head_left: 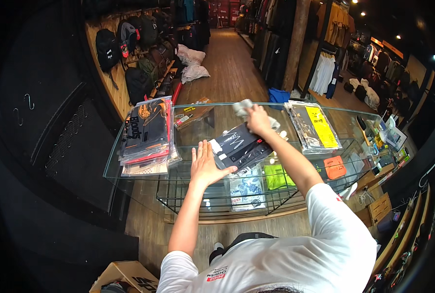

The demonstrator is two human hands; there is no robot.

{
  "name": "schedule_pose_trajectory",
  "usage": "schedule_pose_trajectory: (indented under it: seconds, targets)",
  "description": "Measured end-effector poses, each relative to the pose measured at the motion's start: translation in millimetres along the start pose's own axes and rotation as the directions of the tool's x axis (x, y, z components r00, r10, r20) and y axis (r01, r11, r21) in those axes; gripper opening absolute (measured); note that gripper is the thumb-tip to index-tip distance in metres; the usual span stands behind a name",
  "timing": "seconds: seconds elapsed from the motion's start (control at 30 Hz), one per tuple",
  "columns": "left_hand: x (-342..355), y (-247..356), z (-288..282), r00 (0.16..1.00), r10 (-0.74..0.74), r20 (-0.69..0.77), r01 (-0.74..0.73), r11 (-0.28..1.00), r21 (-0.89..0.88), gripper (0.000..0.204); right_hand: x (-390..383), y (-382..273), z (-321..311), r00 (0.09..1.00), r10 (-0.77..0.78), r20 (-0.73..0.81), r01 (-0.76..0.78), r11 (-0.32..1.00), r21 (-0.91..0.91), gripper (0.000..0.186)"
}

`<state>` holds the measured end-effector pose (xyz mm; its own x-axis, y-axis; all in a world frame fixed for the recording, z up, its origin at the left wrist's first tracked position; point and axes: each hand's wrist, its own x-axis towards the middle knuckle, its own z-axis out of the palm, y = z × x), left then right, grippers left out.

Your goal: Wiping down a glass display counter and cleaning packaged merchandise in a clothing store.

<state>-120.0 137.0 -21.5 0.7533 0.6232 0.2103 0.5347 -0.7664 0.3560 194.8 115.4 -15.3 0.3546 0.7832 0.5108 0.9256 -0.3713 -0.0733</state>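
Note:
A black folded garment in a clear plastic bag (244, 149) lies tilted on the glass counter top (193, 134) in front of me. My left hand (204, 165) is flat with its fingers apart at the bag's left end, the thumb along its near edge. At the bag's far edge, my right hand (258, 121) is closed on a crumpled whitish cloth (243, 105). Part of the cloth shows on either side of the hand, and the rest is hidden under it.
Bagged garments are stacked at the left (146, 129) and right (314, 127) of the counter. Inside the glass case are a lime-green item (277, 177) and an orange one (335, 167). Small items crowd the right end. An open cardboard box (122, 276) stands at lower left.

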Motion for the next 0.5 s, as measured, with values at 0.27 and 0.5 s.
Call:
schedule_pose_trajectory:
  seconds: [0.27,0.5]
  targets:
    - [-4.8,3.9,5.9,1.000,0.021,-0.010,-0.020,0.997,0.075,0.121,-43.1,-49.3,-7.7,0.960,-0.107,-0.259,0.190,0.929,0.319,0.049]
    - [-12.1,26.3,0.2,0.992,-0.116,-0.039,0.120,0.985,0.126,0.124,-105.2,-61.4,-51.8,0.992,-0.124,-0.035,0.129,0.974,0.186,0.045]
